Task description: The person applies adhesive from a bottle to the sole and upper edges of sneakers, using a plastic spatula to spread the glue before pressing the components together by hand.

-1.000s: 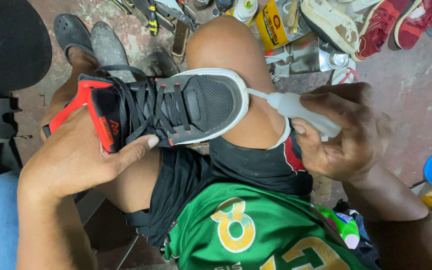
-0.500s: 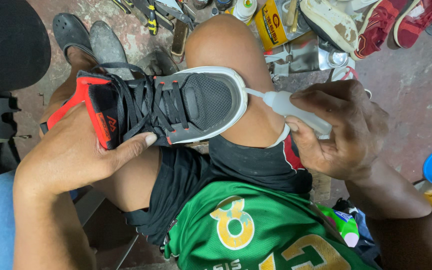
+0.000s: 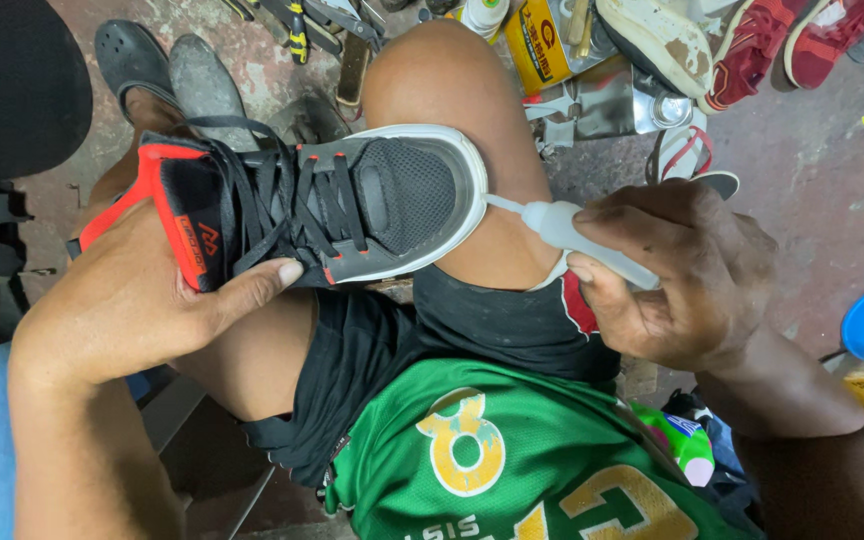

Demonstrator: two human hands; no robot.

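We steady the black mesh sneaker [image 3: 322, 205] on our knee, left hand [image 3: 142, 300] clamped around its heel. Right hand [image 3: 682, 280] squeezes a translucent glue bottle [image 3: 582, 238], nozzle touching the toe's white rubber edge. Beyond the sneaker lie a yellow can [image 3: 537, 45] and worn shoes [image 3: 732, 40].

Black mesh sneaker [image 3: 332, 205] with red collar and white sole, laced, lying sideways across the bare knee; toe pointing right. White squeeze bottle [image 3: 592, 243], tilted; thin nozzle touching the sole's toe edge.
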